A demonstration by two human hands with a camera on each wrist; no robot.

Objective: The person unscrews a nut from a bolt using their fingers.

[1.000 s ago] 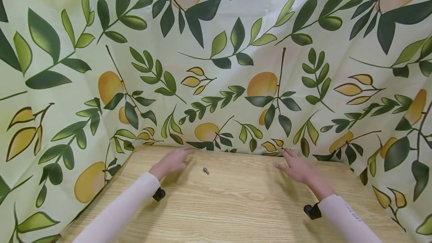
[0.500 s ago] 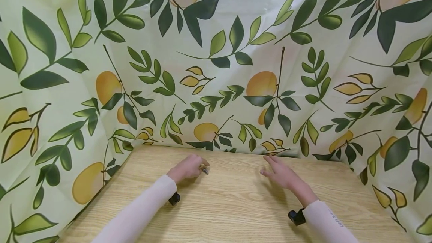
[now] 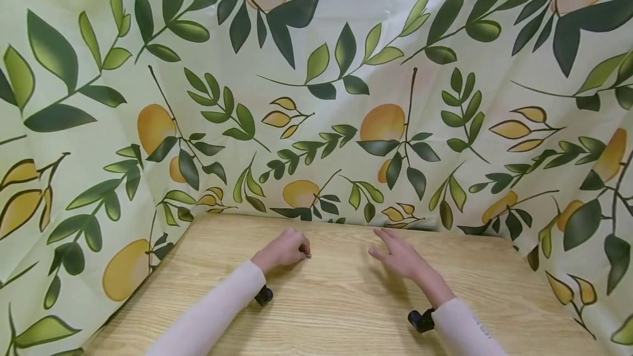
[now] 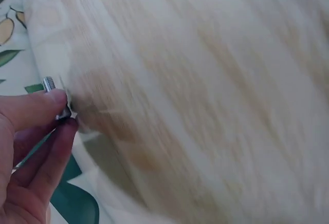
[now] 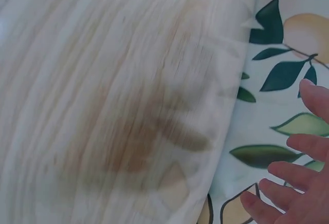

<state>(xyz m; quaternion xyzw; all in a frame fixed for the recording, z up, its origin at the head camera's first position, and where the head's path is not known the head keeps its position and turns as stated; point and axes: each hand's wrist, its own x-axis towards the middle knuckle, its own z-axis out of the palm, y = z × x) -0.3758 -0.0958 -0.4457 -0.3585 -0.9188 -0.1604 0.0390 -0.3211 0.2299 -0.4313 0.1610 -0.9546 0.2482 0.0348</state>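
A small silver bolt (image 4: 49,84) with a threaded end is pinched between the thumb and fingers of my left hand (image 3: 284,249). In the left wrist view its thread sticks out above the thumb, and the fingertips hide its middle. Only a tiny bit of the bolt (image 3: 308,256) shows in the head view, low over the wooden table; whether it touches the wood I cannot tell. To the right, my right hand (image 3: 399,257) hovers over the table with spread fingers and holds nothing. The right wrist view shows those fingers (image 5: 280,196) apart from one another.
The light wooden table (image 3: 346,301) ends at the back against a hanging cloth (image 3: 326,120) printed with fruit and leaves, which also runs along both sides. A black wrist camera (image 3: 264,295) sits under the left wrist, another camera (image 3: 421,320) under the right.
My left hand has moved right to the bolt lying on the table and taken it between thumb and fingers. The right hand has drifted left, its fingers still spread.
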